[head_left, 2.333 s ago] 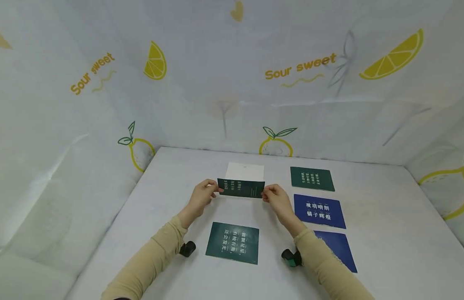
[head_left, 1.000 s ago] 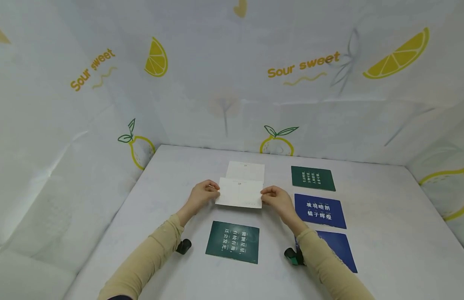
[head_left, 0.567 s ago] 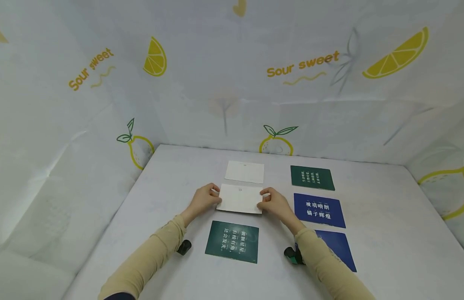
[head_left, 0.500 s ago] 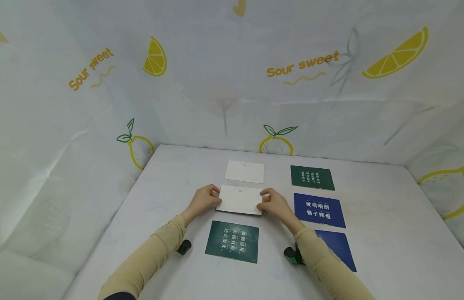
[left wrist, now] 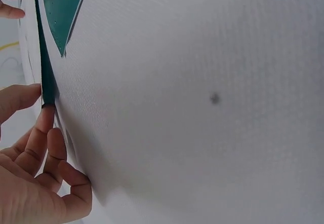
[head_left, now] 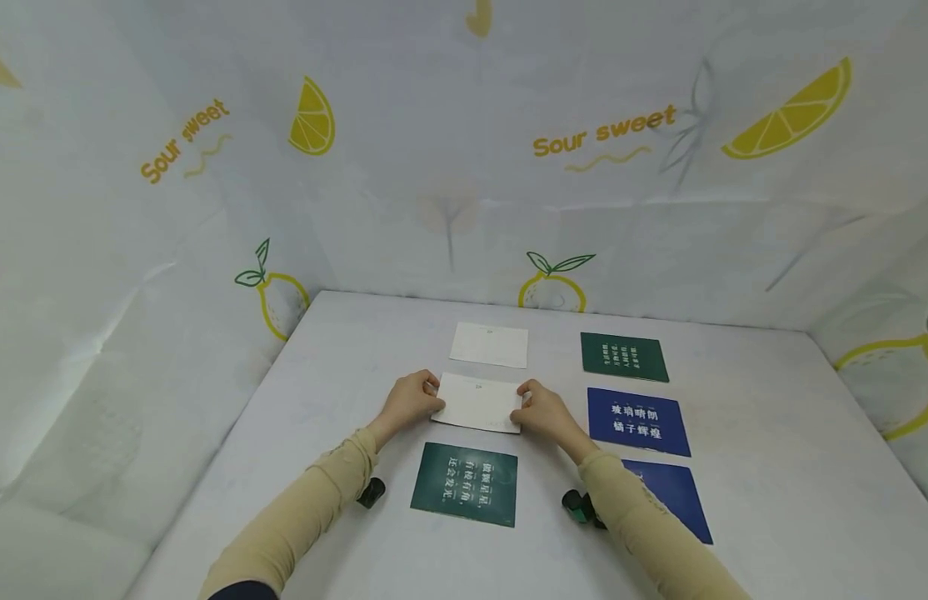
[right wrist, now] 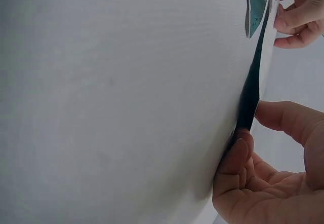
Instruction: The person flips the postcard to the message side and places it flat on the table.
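Note:
A postcard (head_left: 477, 402) lies white side up between my hands, close over the table, its dark green face turned down. My left hand (head_left: 409, 402) pinches its left edge between thumb and fingers. At the right edge my right hand (head_left: 542, 411) pinches it the same way. Both wrist views show the green underside (left wrist: 46, 72) tilted slightly off the white surface, with fingertips beneath. Just beyond it another white-side-up postcard (head_left: 490, 345) lies flat. Nearer the body rests a green postcard (head_left: 466, 485) with white Chinese characters.
In a column on the right lie a green card (head_left: 625, 357), a blue card with white characters (head_left: 639, 422) and another blue card (head_left: 670, 496), partly covered by the right sleeve. A white lemon-print cloth (head_left: 449, 167) stands behind the white table (head_left: 794, 467).
The held postcard has turned from green face to white face toward the camera. Both hands have brought it nearer the body and lower, uncovering the white card behind.

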